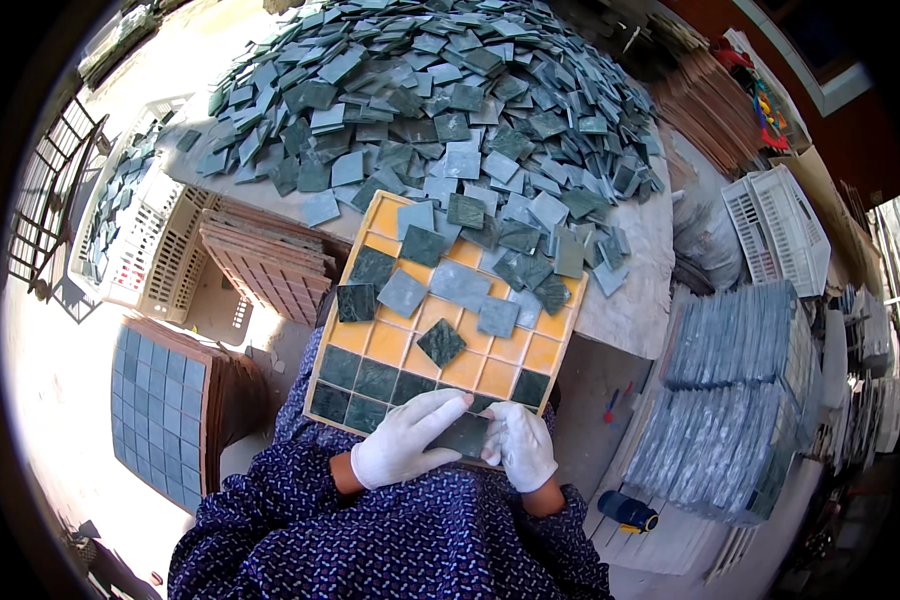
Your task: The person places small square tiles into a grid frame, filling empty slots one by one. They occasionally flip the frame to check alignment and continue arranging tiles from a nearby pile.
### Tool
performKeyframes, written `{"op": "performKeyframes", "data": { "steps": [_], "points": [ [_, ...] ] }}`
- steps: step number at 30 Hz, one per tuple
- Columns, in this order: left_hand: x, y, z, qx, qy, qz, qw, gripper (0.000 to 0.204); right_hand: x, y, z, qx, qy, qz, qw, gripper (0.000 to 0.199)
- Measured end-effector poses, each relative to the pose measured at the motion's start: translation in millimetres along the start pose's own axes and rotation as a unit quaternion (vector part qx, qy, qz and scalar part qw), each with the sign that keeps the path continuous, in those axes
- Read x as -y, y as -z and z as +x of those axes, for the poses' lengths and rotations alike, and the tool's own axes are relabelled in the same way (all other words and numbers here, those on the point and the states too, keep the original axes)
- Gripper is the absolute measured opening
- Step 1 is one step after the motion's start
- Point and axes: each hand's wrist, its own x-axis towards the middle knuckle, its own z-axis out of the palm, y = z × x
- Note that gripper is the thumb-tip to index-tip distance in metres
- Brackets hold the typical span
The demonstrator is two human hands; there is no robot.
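Observation:
A yellow-orange grid tray [385,343] lies tilted on my lap, its far end against the heaped table. Square dark green stone tiles [375,380] fill several cells of its two nearest rows. My left hand [405,440], in a white glove, is open over the near rows, fingers stretched and thumb apart. Its fingertips touch the tray area beside a partly covered tile [482,404]. My white-gloved right hand [522,446] is closed at the near right, fingers curled together; whatever they hold is hidden. Loose tiles [441,343] lie across the tray's middle and far part.
A big heap of green and grey tiles [450,125] covers the table ahead. Left are white crates [160,250], stacked brown trays [260,262] and a tiled stack [158,405]. Right are wrapped tile stacks [710,400], a white crate [778,225] and a dark bottle [627,511].

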Motion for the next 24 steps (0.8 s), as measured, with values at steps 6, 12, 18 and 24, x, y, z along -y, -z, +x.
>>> {"op": "performKeyframes", "data": {
  "steps": [6, 12, 18, 24],
  "points": [
    [6, 6, 1, 0.030, 0.002, 0.033, 0.999, 0.082, 1, -3, 5, 0.005, 0.092, -0.212, 0.973, 0.025],
    [38, 30, 34, -0.010, 0.062, 0.264, 0.962, 0.088, 6, 25, 38, -0.173, 0.171, -0.219, 0.945, 0.024],
    [50, 11, 53, -0.028, 0.111, 0.297, 0.948, 0.076, 17, 32, 60, -0.205, 0.264, -0.270, 0.903, 0.024],
    [47, 35, 34, -0.097, 0.120, 0.219, 0.963, 0.063, 3, 42, 75, -0.164, 0.322, -0.433, 0.826, 0.023]
  ]
}}
